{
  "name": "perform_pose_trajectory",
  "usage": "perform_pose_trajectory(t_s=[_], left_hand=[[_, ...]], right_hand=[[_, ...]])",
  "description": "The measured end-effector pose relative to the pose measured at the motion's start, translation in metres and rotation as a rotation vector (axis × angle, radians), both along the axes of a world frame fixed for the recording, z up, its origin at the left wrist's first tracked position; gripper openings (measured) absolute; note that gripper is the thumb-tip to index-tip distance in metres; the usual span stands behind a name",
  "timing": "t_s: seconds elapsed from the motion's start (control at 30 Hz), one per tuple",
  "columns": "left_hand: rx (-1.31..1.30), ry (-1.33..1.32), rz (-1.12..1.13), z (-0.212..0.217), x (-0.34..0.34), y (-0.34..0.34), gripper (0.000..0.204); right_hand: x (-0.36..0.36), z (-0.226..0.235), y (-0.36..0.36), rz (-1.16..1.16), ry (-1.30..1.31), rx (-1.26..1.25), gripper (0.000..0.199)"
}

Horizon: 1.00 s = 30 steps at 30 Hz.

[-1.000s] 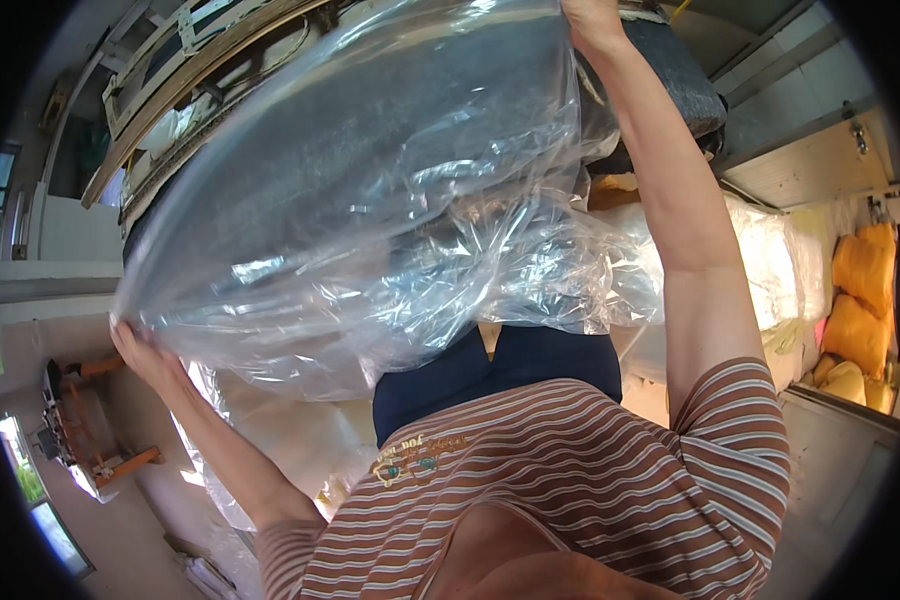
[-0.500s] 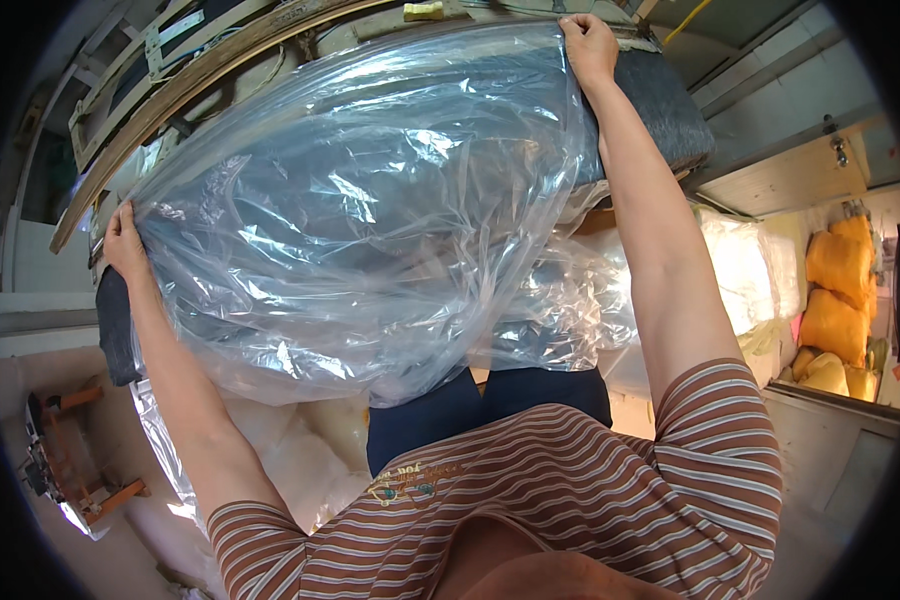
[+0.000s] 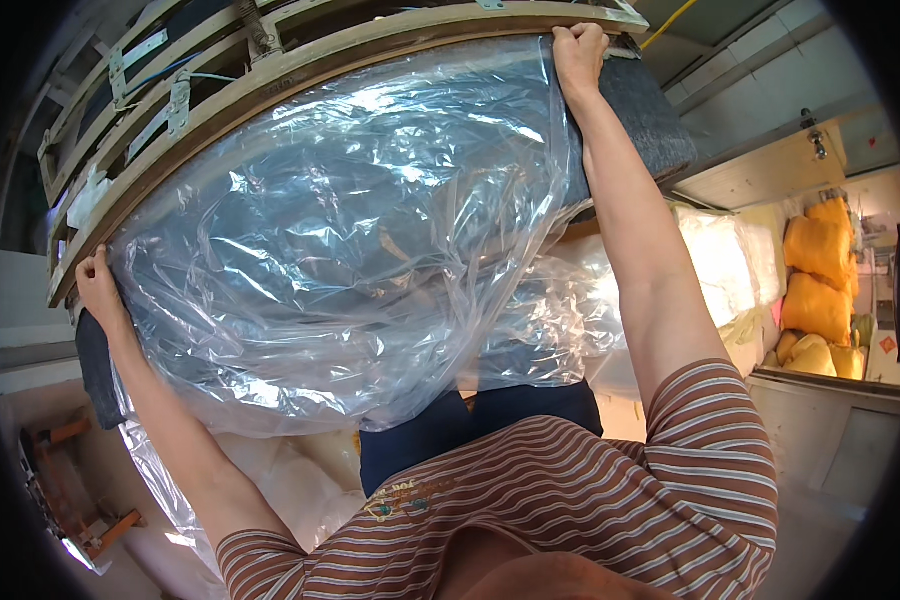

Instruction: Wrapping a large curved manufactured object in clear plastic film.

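1 clear plastic sheet (image 3: pixel 310 240) spanned the view from 9 o'clock round to 1 o'clock; it lay over a dark grey padded piece (image 3: pixel 635 120), which showed past it between 1 and 2 o'clock, and its far edge ran beside the rail of a wooden frame (image 3: pixel 275 82) at 11 o'clock.

The left hand (image 3: pixel 100 285), at 9 o'clock, had its fingers closed in a pinch on 1 end of the sheet's edge; the right hand (image 3: pixel 580 58), at 1 o'clock, was curled into a fist-like grip on the other end, close against the rail.

The step in hand looked like drawing the sheet's edge out straight along the rail; the next move seemed to call for 2 level grips and an even pull, as the thin film might slip or tear.

The sheet looked glossy and faintly blue, see-through enough to show the dark surface beneath; bright glints broke along its many creases; it gathered into folds toward 5 o'clock, and its near edge drooped by the navy trousers (image 3: pixel 410 435) at 6 o'clock.
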<state>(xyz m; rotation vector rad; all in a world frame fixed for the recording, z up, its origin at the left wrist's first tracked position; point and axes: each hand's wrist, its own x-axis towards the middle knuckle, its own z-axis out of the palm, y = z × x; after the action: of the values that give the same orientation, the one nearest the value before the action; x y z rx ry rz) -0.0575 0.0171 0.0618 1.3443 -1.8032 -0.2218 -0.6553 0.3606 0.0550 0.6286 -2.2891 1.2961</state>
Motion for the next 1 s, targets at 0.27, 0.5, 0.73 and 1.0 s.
perform_pose_trajectory(t_s=[0.27, 0.5, 0.73, 1.0], left_hand=[[-0.048, -0.235, -0.041, -0.008, 0.005, 0.003, 0.042], [0.089, -0.306, -0.007, 0.009, 0.076, 0.042, 0.037], [-0.436, -0.363, -0.079, 0.049, 0.001, 0.157, 0.025], [-0.149, -0.368, -1.102, 0.051, -0.148, 0.376, 0.036]], right_hand=[[-0.004, 0.009, 0.000, 0.002, -0.135, 0.251, 0.045], [0.051, 0.017, 0.056, 0.527, 0.086, 0.186, 0.026], [0.081, 0.039, 0.093, 0.854, -0.416, -0.145, 0.018], [0.104, 0.068, 0.131, 0.978, -0.576, -0.285, 0.017]])
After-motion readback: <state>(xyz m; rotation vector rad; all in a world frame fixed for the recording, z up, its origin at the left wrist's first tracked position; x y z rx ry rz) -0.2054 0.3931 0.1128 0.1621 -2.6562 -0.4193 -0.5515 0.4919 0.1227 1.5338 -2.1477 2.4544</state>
